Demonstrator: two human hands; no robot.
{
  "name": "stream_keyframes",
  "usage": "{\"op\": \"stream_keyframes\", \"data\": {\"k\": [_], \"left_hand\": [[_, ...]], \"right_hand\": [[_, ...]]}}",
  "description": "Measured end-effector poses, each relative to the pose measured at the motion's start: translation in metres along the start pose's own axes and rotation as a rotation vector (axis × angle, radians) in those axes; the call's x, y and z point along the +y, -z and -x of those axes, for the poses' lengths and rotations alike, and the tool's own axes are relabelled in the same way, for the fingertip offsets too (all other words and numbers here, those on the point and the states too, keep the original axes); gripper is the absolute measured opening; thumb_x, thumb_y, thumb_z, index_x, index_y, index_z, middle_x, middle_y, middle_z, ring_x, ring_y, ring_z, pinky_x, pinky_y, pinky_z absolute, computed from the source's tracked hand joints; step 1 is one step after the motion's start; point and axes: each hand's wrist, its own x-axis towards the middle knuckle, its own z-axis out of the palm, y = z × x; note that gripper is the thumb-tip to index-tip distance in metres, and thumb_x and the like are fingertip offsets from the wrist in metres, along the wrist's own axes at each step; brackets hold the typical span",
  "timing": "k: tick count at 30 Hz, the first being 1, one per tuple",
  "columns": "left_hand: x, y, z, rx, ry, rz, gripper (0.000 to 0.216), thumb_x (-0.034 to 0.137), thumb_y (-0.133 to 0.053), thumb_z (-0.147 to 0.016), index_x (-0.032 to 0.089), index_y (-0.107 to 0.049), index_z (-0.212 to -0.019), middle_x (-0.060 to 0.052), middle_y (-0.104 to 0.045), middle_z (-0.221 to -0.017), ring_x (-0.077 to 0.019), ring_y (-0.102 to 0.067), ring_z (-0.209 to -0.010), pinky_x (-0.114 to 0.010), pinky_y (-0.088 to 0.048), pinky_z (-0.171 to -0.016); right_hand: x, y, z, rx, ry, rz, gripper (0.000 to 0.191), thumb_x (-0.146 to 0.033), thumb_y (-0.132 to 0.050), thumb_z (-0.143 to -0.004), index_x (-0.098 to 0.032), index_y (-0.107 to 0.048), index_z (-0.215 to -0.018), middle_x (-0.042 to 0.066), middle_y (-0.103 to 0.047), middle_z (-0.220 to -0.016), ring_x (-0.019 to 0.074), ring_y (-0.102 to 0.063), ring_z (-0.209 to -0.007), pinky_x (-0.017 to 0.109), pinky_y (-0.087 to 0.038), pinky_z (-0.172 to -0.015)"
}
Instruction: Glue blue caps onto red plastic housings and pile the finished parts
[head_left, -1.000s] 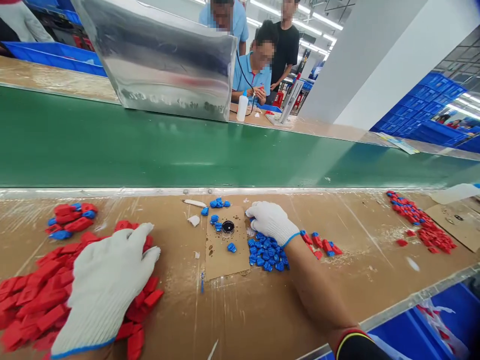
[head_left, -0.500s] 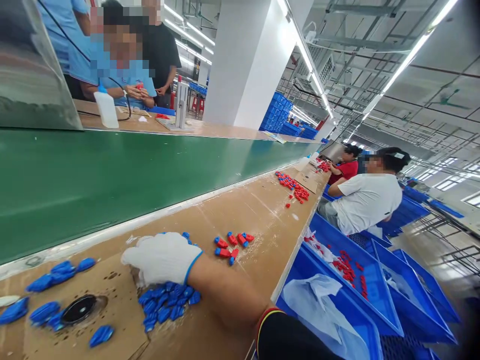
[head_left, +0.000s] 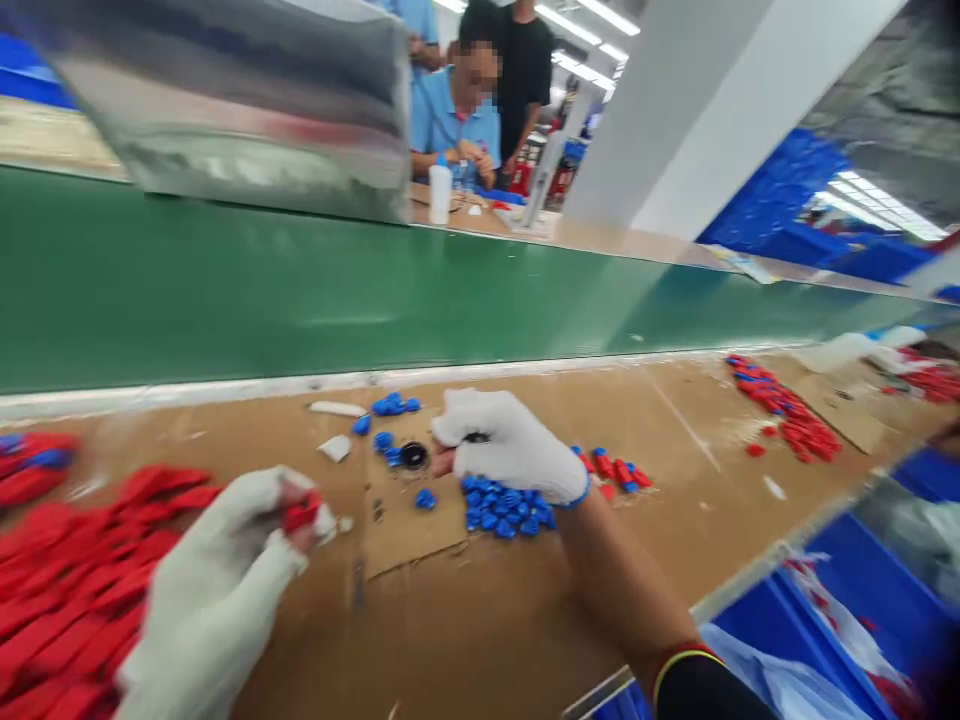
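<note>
1. Red part [head_left: 301,513] sat pinched between the thumb and fingertips of the left hand [head_left: 214,590], between the red pile [head_left: 71,575] and the cardboard [head_left: 424,545]; no blue showed on it.
2. The right hand [head_left: 514,440] had its fingers curled in, just right of the black dish [head_left: 413,456] and at the far edge of the blue pile [head_left: 506,510]. Whether it held anything, I couldn't tell.
3. The dish rested on the cardboard, with loose blue bits [head_left: 424,498] near it.
4. Done, as I judged it: several red-and-blue pieces [head_left: 622,472], apparently joined, lay on the worktop [head_left: 517,620] beyond the right wrist. A blurred cluster [head_left: 45,458] at far left mixed both colours too, though I couldn't be sure its pieces were joined.
5. Left over were the big red pile and the blue pile, apart from each other; far more looked unpaired than paired.
</note>
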Motion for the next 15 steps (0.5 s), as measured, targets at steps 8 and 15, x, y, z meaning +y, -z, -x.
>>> {"op": "stream_keyframes", "data": {"k": [8,15], "left_hand": [[0.008,-0.019,-0.018,0.15,0.207,0.502,0.035,0.028,-0.087,-0.067,0.019,-0.066,-0.093,0.001,-0.066,-0.087,-0.0126,-0.061,-0.076,-0.027,-0.056,-0.072],[0.006,-0.02,-0.013,0.075,0.209,0.528,0.032,0.027,-0.085,-0.07,0.017,-0.071,-0.097,-0.002,-0.07,-0.092,-0.0127,-0.059,-0.076,-0.027,-0.052,-0.069]], "right_hand": [[0.006,-0.01,-0.008,-0.049,0.101,0.405,0.027,-0.002,-0.049,-0.089,-0.023,-0.065,-0.086,0.001,-0.061,-0.086,0.017,-0.056,-0.083,0.032,-0.043,-0.077],[0.016,-0.024,-0.027,-0.172,-0.016,0.691,0.022,-0.007,-0.054,-0.086,-0.024,-0.065,-0.095,0.002,-0.065,-0.086,0.02,-0.056,-0.083,0.031,-0.037,-0.076]]}}
